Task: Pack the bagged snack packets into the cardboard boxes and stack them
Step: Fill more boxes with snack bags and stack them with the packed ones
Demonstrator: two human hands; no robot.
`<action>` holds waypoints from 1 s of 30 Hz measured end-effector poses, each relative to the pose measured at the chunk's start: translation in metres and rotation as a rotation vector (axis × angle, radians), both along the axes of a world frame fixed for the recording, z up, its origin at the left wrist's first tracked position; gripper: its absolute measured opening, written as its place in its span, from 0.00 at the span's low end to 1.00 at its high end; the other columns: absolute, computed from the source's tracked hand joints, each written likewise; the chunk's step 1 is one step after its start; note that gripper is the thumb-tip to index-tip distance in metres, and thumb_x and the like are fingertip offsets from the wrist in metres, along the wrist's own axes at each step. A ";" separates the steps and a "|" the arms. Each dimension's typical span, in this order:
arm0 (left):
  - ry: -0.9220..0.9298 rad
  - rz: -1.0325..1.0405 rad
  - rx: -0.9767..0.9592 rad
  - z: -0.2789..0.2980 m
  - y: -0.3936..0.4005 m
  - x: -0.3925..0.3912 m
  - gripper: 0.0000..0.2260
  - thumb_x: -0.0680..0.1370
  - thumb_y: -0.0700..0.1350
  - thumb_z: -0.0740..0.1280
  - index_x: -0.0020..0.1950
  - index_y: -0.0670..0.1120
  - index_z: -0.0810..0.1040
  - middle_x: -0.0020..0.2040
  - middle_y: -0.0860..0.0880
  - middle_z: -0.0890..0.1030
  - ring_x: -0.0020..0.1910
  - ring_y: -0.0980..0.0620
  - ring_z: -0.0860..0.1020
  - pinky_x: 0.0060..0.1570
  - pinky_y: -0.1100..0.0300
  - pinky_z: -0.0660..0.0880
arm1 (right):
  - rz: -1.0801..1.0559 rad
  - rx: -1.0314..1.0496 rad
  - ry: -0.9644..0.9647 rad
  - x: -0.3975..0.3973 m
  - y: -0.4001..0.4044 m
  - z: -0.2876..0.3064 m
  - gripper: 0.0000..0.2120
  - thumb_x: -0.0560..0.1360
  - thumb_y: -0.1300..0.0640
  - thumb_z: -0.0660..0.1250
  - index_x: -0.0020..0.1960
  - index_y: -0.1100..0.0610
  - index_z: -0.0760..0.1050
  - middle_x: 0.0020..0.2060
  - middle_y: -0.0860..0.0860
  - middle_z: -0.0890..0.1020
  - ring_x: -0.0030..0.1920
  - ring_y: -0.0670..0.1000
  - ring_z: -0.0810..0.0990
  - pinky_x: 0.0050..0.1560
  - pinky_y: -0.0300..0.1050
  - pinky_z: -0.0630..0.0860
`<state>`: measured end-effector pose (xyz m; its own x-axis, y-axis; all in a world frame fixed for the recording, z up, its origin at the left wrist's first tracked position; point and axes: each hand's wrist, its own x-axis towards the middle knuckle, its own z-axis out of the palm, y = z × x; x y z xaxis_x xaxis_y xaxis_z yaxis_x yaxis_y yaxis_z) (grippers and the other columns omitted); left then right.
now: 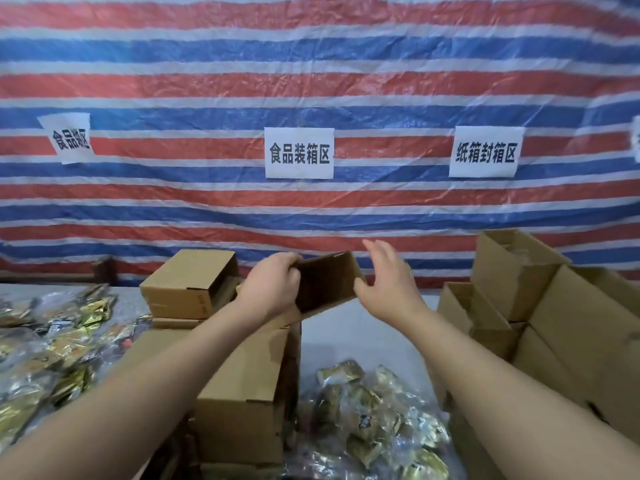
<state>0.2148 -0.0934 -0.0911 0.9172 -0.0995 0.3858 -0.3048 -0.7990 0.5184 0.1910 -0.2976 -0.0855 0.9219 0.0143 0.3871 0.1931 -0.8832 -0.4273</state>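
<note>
The left hand (273,287) has its grip closed around the left end of a small cardboard box (327,280), with the fingers curled over the edge. The box is held up in the air, above the table (360,334), tilted, and its dark open inside faces the camera. The right hand (389,282) is at the right end of the box with straight, relaxed fingers; its grip is released, and the lower part of the hand is just beside the box corner.

Under the left arm stands a stack of boxes (242,393), and another box (188,284) lies on top behind it. More boxes (519,271) are piled at the right. Bagged snack packets (374,410) lie on the table between the arms, and more packets (52,341) are at the left. Behind hangs a striped tarp (311,81) with a paper sign (299,153).
</note>
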 end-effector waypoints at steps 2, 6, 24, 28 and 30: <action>0.043 -0.103 -0.074 0.021 -0.003 -0.030 0.14 0.82 0.41 0.58 0.62 0.49 0.80 0.56 0.51 0.80 0.55 0.52 0.77 0.54 0.59 0.73 | -0.002 -0.137 -0.041 0.001 -0.012 0.023 0.32 0.77 0.51 0.66 0.78 0.50 0.59 0.77 0.51 0.62 0.76 0.55 0.60 0.76 0.55 0.56; 0.128 -0.205 -0.134 0.034 -0.022 -0.083 0.15 0.83 0.42 0.58 0.64 0.51 0.80 0.57 0.53 0.78 0.58 0.55 0.75 0.59 0.58 0.73 | 0.147 -0.154 0.181 -0.030 -0.051 0.033 0.09 0.77 0.52 0.67 0.56 0.43 0.77 0.53 0.47 0.82 0.48 0.46 0.83 0.44 0.44 0.81; 0.882 -0.332 -0.175 -0.287 -0.144 -0.273 0.14 0.77 0.43 0.63 0.56 0.56 0.84 0.51 0.60 0.83 0.51 0.60 0.79 0.55 0.62 0.76 | -0.080 -0.250 0.778 -0.291 -0.172 -0.283 0.08 0.73 0.48 0.61 0.45 0.50 0.75 0.39 0.47 0.79 0.44 0.50 0.81 0.43 0.45 0.78; 0.878 -0.347 -0.144 -0.308 -0.154 -0.287 0.14 0.78 0.46 0.63 0.58 0.59 0.82 0.50 0.64 0.82 0.49 0.62 0.80 0.50 0.68 0.76 | -0.092 -0.214 0.788 -0.308 -0.179 -0.305 0.05 0.76 0.48 0.61 0.44 0.48 0.69 0.42 0.47 0.79 0.43 0.49 0.79 0.42 0.43 0.75; 0.870 -0.351 -0.137 -0.314 -0.157 -0.289 0.14 0.79 0.46 0.62 0.59 0.59 0.81 0.51 0.63 0.82 0.48 0.61 0.80 0.46 0.72 0.75 | -0.092 -0.190 0.788 -0.312 -0.180 -0.312 0.04 0.77 0.49 0.60 0.45 0.48 0.70 0.41 0.46 0.78 0.41 0.47 0.77 0.40 0.42 0.74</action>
